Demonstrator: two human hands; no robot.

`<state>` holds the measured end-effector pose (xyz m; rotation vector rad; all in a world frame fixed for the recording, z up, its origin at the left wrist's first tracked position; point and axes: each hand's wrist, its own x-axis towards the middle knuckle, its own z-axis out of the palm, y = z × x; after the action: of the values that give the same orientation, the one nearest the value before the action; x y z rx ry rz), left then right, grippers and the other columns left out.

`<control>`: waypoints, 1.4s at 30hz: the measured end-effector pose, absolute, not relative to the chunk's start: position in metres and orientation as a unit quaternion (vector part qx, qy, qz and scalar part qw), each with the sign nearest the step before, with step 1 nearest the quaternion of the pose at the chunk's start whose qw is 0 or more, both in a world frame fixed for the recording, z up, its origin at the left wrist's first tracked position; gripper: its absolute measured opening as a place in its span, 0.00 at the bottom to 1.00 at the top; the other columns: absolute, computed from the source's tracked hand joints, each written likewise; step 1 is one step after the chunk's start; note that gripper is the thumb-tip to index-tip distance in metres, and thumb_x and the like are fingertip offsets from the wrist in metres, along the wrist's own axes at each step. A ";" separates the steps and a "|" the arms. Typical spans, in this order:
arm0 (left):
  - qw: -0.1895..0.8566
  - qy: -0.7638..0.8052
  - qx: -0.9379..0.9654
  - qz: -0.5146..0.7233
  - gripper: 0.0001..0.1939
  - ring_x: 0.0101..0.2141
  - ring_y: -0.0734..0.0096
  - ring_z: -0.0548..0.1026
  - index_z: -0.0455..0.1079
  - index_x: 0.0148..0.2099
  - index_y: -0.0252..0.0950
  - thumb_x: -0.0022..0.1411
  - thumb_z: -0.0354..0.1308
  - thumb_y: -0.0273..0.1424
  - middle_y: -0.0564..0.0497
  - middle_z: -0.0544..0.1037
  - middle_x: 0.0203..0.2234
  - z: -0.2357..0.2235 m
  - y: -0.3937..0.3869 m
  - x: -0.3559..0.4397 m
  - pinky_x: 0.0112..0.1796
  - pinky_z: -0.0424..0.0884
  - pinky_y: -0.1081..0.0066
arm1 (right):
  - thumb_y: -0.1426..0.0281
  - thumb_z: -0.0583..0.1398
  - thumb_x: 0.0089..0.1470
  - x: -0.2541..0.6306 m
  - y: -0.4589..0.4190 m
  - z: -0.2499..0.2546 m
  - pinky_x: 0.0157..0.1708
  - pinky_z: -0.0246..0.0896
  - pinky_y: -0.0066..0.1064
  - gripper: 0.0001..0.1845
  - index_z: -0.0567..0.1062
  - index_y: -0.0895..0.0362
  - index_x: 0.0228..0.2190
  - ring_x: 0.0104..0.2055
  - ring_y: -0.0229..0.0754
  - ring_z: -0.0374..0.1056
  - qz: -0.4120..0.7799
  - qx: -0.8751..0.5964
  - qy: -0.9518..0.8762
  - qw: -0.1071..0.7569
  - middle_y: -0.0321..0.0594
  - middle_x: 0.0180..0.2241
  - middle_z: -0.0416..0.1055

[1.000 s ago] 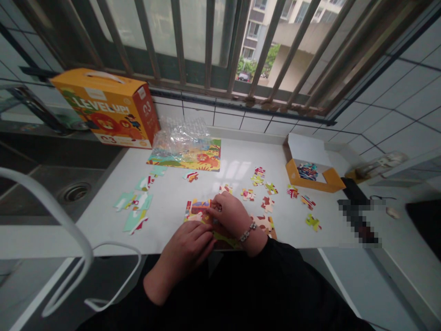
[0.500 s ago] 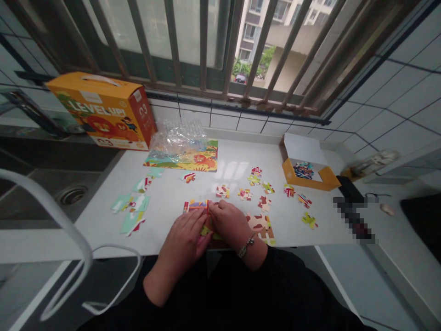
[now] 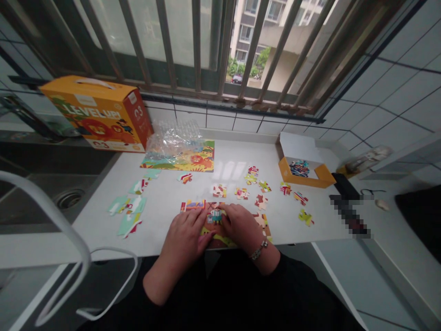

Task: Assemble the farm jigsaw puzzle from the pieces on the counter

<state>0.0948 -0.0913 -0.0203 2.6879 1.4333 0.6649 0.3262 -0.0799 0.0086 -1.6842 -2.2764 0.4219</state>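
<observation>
Multicoloured puzzle (image 3: 216,217) spans 9-to-3 o'clock beneath left hand (image 3: 183,232), unclenched and flat, and right hand (image 3: 243,226), grip indeterminate.

Window (image 3: 186,41): fitted with upright metal bars (image 3: 196,50); a multi-storey building (image 3: 246,32) and greenery (image 3: 262,59) are seen through it. Walls: faced below the window with white tiles (image 3: 220,120), divided by dark joints; the right wall (image 3: 406,92) is likewise tiled. White worktop (image 3: 158,197): marked by a pale window reflection (image 3: 229,170). Dark sink (image 3: 44,181), with round drain (image 3: 70,199): set at left. Daylight: admitted through the bars.
</observation>
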 end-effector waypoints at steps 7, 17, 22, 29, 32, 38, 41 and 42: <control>0.005 0.498 0.852 0.164 0.27 0.57 0.41 0.78 0.73 0.70 0.37 0.77 0.60 0.45 0.37 0.81 0.61 -0.010 -0.084 0.107 0.55 0.74 0.45 | 0.68 0.60 0.75 0.336 -0.094 0.010 0.45 0.63 0.35 0.12 0.82 0.53 0.53 0.44 0.46 0.75 0.123 -0.565 -0.808 0.113 0.43 0.42 0.82; 0.021 0.452 0.866 0.211 0.29 0.63 0.40 0.77 0.73 0.72 0.35 0.79 0.56 0.46 0.39 0.79 0.67 -0.021 -0.078 0.105 0.62 0.72 0.40 | 0.61 0.59 0.76 0.401 -0.134 -0.008 0.36 0.54 0.33 0.19 0.80 0.53 0.34 0.34 0.41 0.72 0.116 -0.587 -0.785 0.160 0.38 0.32 0.79; 0.003 0.450 0.872 0.192 0.28 0.61 0.38 0.77 0.73 0.72 0.37 0.79 0.57 0.46 0.41 0.79 0.67 -0.017 -0.076 0.109 0.60 0.74 0.39 | 0.63 0.59 0.75 0.408 -0.140 -0.020 0.36 0.54 0.33 0.16 0.81 0.53 0.35 0.33 0.41 0.73 0.073 -0.572 -0.790 0.211 0.38 0.31 0.80; -0.004 0.432 0.880 0.198 0.28 0.63 0.35 0.76 0.73 0.71 0.31 0.79 0.56 0.42 0.33 0.78 0.67 -0.027 -0.079 0.115 0.63 0.73 0.37 | 0.65 0.60 0.74 0.400 -0.140 -0.026 0.35 0.53 0.33 0.17 0.80 0.54 0.31 0.31 0.40 0.72 0.014 -0.570 -0.782 0.251 0.38 0.29 0.79; -0.005 0.421 0.885 0.196 0.24 0.64 0.34 0.76 0.75 0.69 0.36 0.78 0.58 0.41 0.31 0.77 0.66 -0.030 -0.083 0.119 0.63 0.73 0.34 | 0.65 0.60 0.74 0.400 -0.140 -0.026 0.35 0.52 0.33 0.18 0.80 0.54 0.31 0.31 0.39 0.72 0.016 -0.574 -0.781 0.246 0.37 0.28 0.79; 0.004 0.386 0.896 0.220 0.22 0.68 0.37 0.74 0.77 0.67 0.34 0.79 0.57 0.38 0.32 0.75 0.69 -0.031 -0.087 0.124 0.64 0.74 0.39 | 0.62 0.59 0.75 0.400 -0.139 -0.024 0.34 0.50 0.34 0.21 0.77 0.53 0.28 0.30 0.39 0.70 0.039 -0.599 -0.771 0.213 0.37 0.27 0.78; 0.010 0.378 0.897 0.229 0.24 0.66 0.38 0.76 0.76 0.68 0.34 0.79 0.56 0.41 0.33 0.79 0.66 -0.032 -0.087 0.123 0.63 0.75 0.38 | 0.60 0.58 0.76 0.397 -0.136 -0.015 0.33 0.52 0.33 0.22 0.76 0.53 0.28 0.30 0.40 0.70 0.074 -0.627 -0.753 0.186 0.36 0.28 0.77; 0.012 0.379 0.896 0.229 0.25 0.66 0.38 0.77 0.76 0.69 0.34 0.80 0.56 0.41 0.33 0.79 0.66 -0.032 -0.087 0.123 0.63 0.75 0.38 | 0.60 0.58 0.76 0.396 -0.133 -0.010 0.34 0.53 0.33 0.22 0.76 0.53 0.29 0.31 0.40 0.71 0.081 -0.643 -0.740 0.181 0.36 0.29 0.77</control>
<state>0.1232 -0.0870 -0.0321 2.7955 1.1831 0.7143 0.3957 -0.1328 -0.0103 -1.8159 -2.0893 0.2298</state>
